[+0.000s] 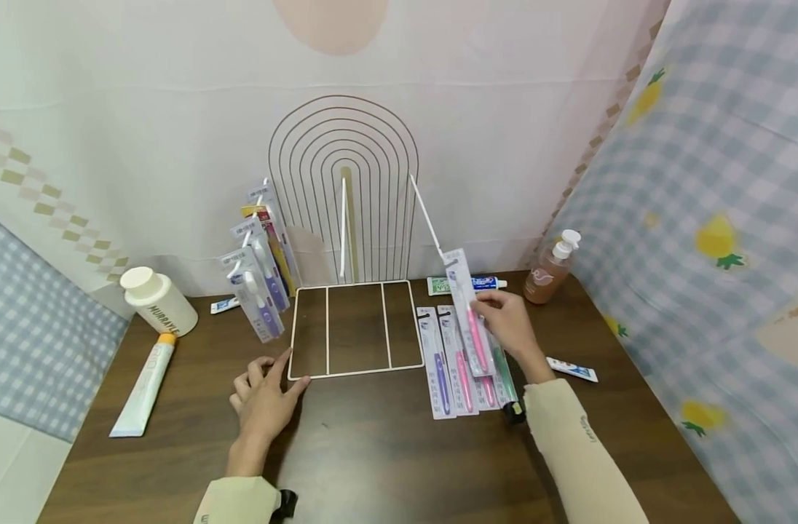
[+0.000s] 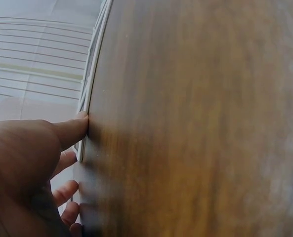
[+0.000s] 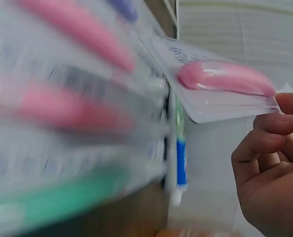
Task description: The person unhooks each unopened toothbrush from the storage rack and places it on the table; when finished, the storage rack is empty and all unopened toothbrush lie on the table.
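My right hand [image 1: 504, 320] pinches the edge of a packaged pink toothbrush [image 1: 475, 331] between thumb and fingers. The package stands tilted above the table, its top right at the tip of the right hook [image 1: 427, 218] of a white wire display rack [image 1: 356, 374]. At the rack's front left base corner, my left hand [image 1: 264, 404] holds the wire with thumb and forefinger; the left wrist view shows the thumb [image 2: 72, 132] against it. Packaged toothbrushes [image 1: 436, 364] in purple, pink and green lie side by side below my right hand. More packages [image 1: 258, 295] hang on the left hook.
Toothpaste tubes [image 1: 438, 285] lie behind the packages, and a small tube [image 1: 572, 369] lies right of my right wrist. A brown pump bottle [image 1: 544, 276] stands back right. At the left are a white bottle [image 1: 166, 306] and a white tube with orange cap [image 1: 146, 386].
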Motion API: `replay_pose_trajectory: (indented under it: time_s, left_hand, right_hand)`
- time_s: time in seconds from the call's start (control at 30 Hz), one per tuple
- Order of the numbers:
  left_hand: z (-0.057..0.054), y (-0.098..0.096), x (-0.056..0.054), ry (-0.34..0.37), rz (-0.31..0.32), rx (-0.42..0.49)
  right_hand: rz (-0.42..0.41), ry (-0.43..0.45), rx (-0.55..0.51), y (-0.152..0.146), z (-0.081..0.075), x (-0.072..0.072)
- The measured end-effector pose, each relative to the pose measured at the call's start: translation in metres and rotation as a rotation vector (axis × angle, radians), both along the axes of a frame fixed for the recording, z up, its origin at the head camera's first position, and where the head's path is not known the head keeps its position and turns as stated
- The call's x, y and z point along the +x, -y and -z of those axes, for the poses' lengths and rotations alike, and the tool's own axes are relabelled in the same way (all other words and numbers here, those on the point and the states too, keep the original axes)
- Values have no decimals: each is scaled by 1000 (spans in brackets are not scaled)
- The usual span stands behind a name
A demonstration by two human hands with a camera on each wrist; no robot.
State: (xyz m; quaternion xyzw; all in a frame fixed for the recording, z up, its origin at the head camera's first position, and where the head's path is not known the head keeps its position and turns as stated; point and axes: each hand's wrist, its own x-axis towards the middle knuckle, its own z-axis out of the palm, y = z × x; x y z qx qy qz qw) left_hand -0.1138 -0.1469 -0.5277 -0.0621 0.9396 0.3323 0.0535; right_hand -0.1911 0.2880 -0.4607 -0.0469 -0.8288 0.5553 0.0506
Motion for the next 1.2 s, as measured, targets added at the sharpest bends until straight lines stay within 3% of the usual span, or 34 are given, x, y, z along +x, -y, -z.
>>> replay_pose_trajectory:
  time_s: [0.23,0.4,0.53,0.83,1.07,1.2]
  left_hand:
    - [2,-1,0,-36,-8,10]
    - [-1,0,-2,1,-5,4]
    - [-4,0,-1,13,-6,2]
    - [3,0,2,-33,-25,20]
    - [1,-1,2,-5,-10,11]
    - [7,1,1,-51,-6,7]
  right_hand:
    - [60,83,57,-49,11,14]
    - [96,124,120,-65,18,22]
    - [110,178,133,-71,23,25]
    - [108,264,167,-79,37,27]
    - [124,249,280,-80,48,32]
    - [135,226,337,-78,50,34]
